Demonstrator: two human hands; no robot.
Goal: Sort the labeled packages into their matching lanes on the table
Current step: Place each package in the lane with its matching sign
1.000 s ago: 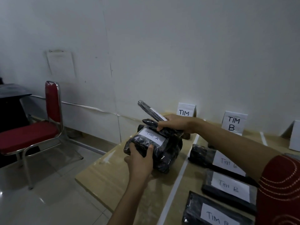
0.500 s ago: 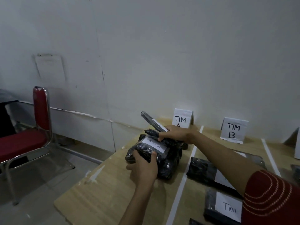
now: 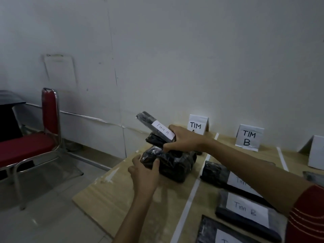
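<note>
As the left hand [image 3: 145, 174] cups the bundle [image 3: 175, 165], the right hand [image 3: 185, 139] grips the packet [image 3: 157, 128] above.

- Sign TIM A [image 3: 198, 124], table's [image 3: 108, 195] far edge: lower letter covered by right hand [image 3: 185, 140].
- Third sign [image 3: 316, 153], toward far right corner: cut by picture's right edge, lettering out of view.
- Flat package [image 3: 154, 127]: lower end buried in right hand's grip.
- Bulky package [image 3: 175, 165]: top face under right hand, label unreadable.
- Far B-lane package [image 3: 213, 172]: label's end hidden by right forearm [image 3: 245, 165], writing blurred.
- Near-edge package [image 3: 208, 230]: cut off at bottom, label shows only a T.
- Dark item [image 3: 312, 176] beyond forearm: mostly hidden, unidentifiable.
</note>
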